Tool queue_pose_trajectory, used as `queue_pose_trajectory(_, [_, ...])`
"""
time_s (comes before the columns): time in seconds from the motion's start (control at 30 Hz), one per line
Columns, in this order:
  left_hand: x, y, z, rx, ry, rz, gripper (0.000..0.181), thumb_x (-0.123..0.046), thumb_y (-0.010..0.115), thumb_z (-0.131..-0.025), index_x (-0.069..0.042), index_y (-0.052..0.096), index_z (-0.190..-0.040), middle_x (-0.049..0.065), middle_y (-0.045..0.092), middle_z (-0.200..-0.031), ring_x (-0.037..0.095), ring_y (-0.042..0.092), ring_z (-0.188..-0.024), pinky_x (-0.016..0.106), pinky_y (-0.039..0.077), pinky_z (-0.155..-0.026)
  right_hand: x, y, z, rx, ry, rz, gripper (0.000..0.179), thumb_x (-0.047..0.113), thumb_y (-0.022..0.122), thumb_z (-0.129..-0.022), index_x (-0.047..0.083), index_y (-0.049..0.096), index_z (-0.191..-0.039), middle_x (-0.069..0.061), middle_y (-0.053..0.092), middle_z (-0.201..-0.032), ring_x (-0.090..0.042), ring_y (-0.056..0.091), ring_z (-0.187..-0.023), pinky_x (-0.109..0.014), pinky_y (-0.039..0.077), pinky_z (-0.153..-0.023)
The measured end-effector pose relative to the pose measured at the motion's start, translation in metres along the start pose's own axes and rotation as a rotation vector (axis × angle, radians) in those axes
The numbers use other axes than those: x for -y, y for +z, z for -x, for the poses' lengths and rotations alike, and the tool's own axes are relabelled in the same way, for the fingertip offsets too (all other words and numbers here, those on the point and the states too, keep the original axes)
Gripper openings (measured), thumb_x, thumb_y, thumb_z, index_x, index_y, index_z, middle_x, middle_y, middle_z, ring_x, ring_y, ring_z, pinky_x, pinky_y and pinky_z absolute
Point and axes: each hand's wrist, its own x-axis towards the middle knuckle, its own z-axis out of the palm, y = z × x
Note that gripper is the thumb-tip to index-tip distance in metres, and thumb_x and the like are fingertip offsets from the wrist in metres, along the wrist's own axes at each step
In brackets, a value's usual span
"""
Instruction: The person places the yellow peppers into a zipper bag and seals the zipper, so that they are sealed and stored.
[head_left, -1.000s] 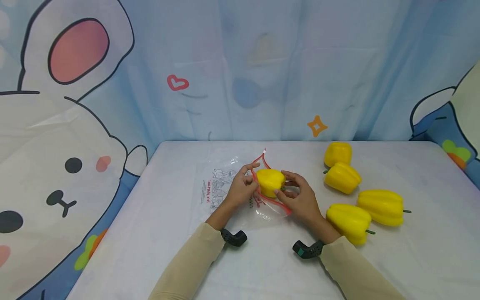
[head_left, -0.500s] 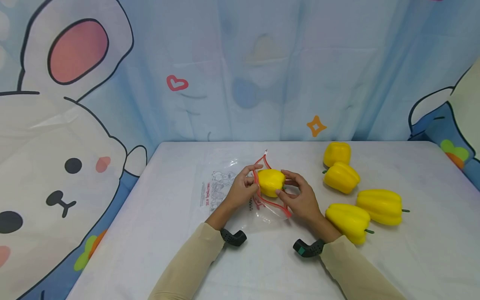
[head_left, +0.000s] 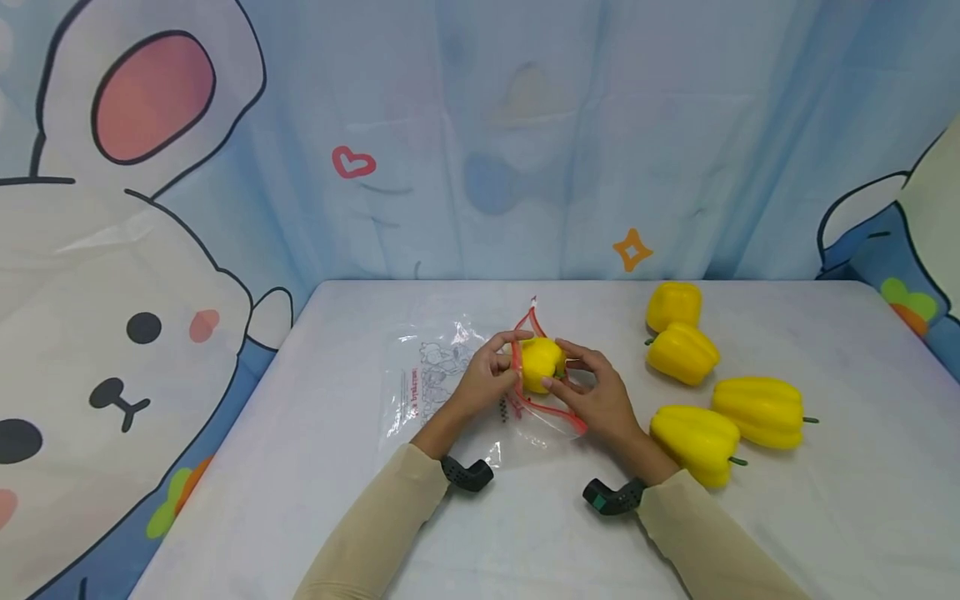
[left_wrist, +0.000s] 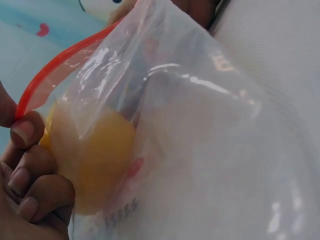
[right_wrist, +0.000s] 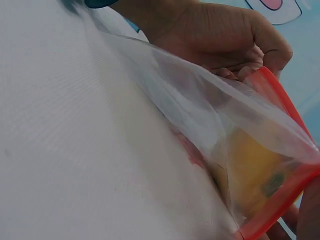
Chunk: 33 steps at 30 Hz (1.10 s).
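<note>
A clear plastic zip bag (head_left: 408, 392) with a red-edged mouth lies on the table, its opening facing right. My left hand (head_left: 483, 377) pinches the red edge (left_wrist: 54, 63) between thumb and fingers. At the mouth, my right hand (head_left: 600, 392) holds a yellow bell pepper (head_left: 542, 367) by its right end, thumb below and fingers above. Through the plastic in the left wrist view, the yellow bell pepper (left_wrist: 100, 155) shows inside the bag. The right wrist view shows its green stem (right_wrist: 273, 184) towards the red rim; the right fingertips are mostly hidden there.
Several more yellow bell peppers lie right of the bag: two at the back (head_left: 675, 308) (head_left: 683, 354), and two nearer (head_left: 761, 412) (head_left: 696, 446), beside my right forearm. The white table (head_left: 300, 500) ends at a printed blue curtain (head_left: 525, 167).
The bell pepper has turned slightly and less of it shows past the red edge. The bag's left part has shifted a little. Both hands stay in nearly the same place.
</note>
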Motion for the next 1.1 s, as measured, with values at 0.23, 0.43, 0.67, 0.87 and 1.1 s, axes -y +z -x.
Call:
queue_pose_trajectory(0.23, [-0.016, 0.000, 0.001, 0.013, -0.112, 0.060, 0.061, 0.005, 0.046, -0.086, -0.003, 0.032, -0.145, -0.005, 0.043, -0.057, 0.006, 0.032, -0.045, 0.019, 0.032, -0.047, -0.003, 0.001, -0.001, 0.019, 0.011, -0.015, 0.070, 0.042, 0.074, -0.086, 0.024, 0.044, -0.147, -0.010, 0.042, -0.149, -0.036, 0.047, -0.134, -0.048, 0.049, -0.098])
queue_pose_trajectory(0.43, [-0.021, -0.005, -0.001, 0.038, -0.227, 0.125, 0.065, 0.002, 0.045, -0.088, -0.007, 0.026, -0.149, -0.005, 0.043, -0.056, 0.008, 0.030, -0.042, 0.020, 0.029, -0.045, -0.004, 0.001, -0.002, 0.018, -0.002, -0.016, 0.069, 0.037, 0.073, -0.088, 0.020, 0.042, -0.148, -0.009, 0.041, -0.151, -0.036, 0.048, -0.133, -0.048, 0.049, -0.098])
queue_pose_trajectory(0.67, [-0.004, -0.005, -0.004, 0.043, -0.228, 0.154, 0.062, 0.001, 0.044, -0.089, -0.013, 0.030, -0.148, -0.007, 0.042, -0.054, 0.010, 0.029, -0.043, 0.021, 0.027, -0.044, -0.002, 0.002, -0.001, -0.026, -0.004, -0.032, 0.070, 0.032, 0.075, -0.087, 0.012, 0.040, -0.143, -0.010, 0.045, -0.147, -0.033, 0.050, -0.130, -0.036, 0.052, -0.091])
queue_pose_trajectory(0.87, [-0.006, -0.004, -0.003, 0.064, -0.213, 0.225, 0.062, -0.004, 0.047, -0.088, -0.016, 0.032, -0.147, -0.006, 0.046, -0.056, 0.013, 0.029, -0.046, 0.022, 0.027, -0.046, -0.001, 0.000, 0.000, -0.058, -0.026, -0.043, 0.067, 0.032, 0.075, -0.086, 0.012, 0.042, -0.141, -0.010, 0.048, -0.144, -0.031, 0.052, -0.129, -0.030, 0.053, -0.088])
queue_pose_trajectory(1.1, [-0.008, -0.005, 0.001, 0.096, -0.187, 0.282, 0.061, -0.005, 0.046, -0.088, -0.014, 0.032, -0.147, -0.010, 0.052, -0.057, 0.011, 0.033, -0.045, 0.021, 0.028, -0.045, -0.002, -0.001, 0.003, -0.050, -0.075, -0.025, 0.064, 0.033, 0.074, -0.087, 0.016, 0.046, -0.142, -0.008, 0.050, -0.143, -0.030, 0.055, -0.126, -0.034, 0.053, -0.090])
